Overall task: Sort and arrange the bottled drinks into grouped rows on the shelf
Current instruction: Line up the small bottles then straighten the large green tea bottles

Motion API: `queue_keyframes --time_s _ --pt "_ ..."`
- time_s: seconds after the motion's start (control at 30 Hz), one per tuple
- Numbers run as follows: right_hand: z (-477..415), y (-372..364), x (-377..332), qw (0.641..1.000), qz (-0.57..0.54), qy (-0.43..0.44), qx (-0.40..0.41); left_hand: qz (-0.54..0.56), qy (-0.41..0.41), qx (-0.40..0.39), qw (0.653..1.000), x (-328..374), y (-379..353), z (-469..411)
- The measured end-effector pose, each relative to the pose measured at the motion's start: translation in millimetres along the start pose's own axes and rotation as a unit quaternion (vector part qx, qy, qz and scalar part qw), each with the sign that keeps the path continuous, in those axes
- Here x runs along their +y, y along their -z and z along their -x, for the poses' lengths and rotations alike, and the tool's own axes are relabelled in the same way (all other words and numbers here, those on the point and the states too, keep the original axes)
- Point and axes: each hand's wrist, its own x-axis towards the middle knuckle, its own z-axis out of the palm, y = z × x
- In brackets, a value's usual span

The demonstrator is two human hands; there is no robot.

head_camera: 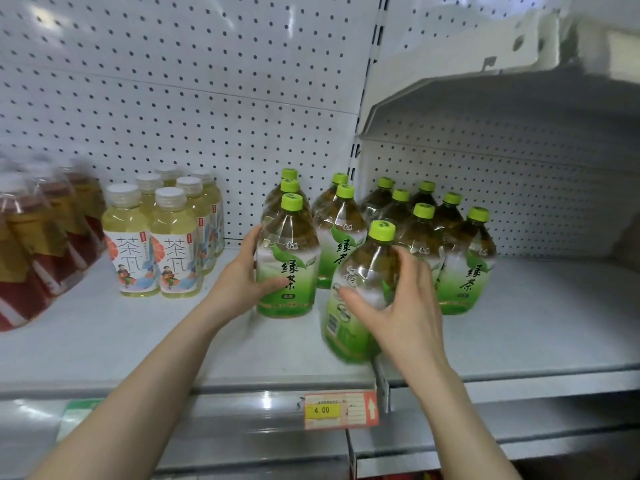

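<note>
Several green tea bottles with lime caps stand in rows on the white shelf (138,341). My left hand (244,275) grips the front bottle of the left row (289,258) from its left side, thumb across the label. My right hand (398,299) grips another green tea bottle (356,306) near the shelf's front edge; that bottle leans slightly and looks blurred. Behind it, a second row (341,233) and a cluster of more green tea bottles (464,258) stand to the right.
Pale yellow tea bottles with white caps (152,244) stand in rows to the left. Red-labelled bottles (38,244) fill the far left. A pegboard wall backs the shelf. An orange price tag (341,408) hangs on the shelf's front rail. A higher shelf (485,109) overhangs the right side.
</note>
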Motion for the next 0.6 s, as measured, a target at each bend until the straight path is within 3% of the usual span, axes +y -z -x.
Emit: queue_keyframes --time_s 0.3,0.5,0.6 --pt "-39.3 -50.5 -26.6 0.986 0.155 -0.029 0.059 -0.011 0.027 -0.02 0.999 0.7 11.8 0.2" --pt "-24.3 -42.1 -7.1 0.98 0.174 0.059 0.076 -0.052 0.014 0.007 0.999 -0.2 5.3 0.8" --pt "-33.6 -47.2 -9.6 0.983 0.164 0.057 0.055 -0.087 -0.001 0.029 0.996 1.7 -1.2 0.1"
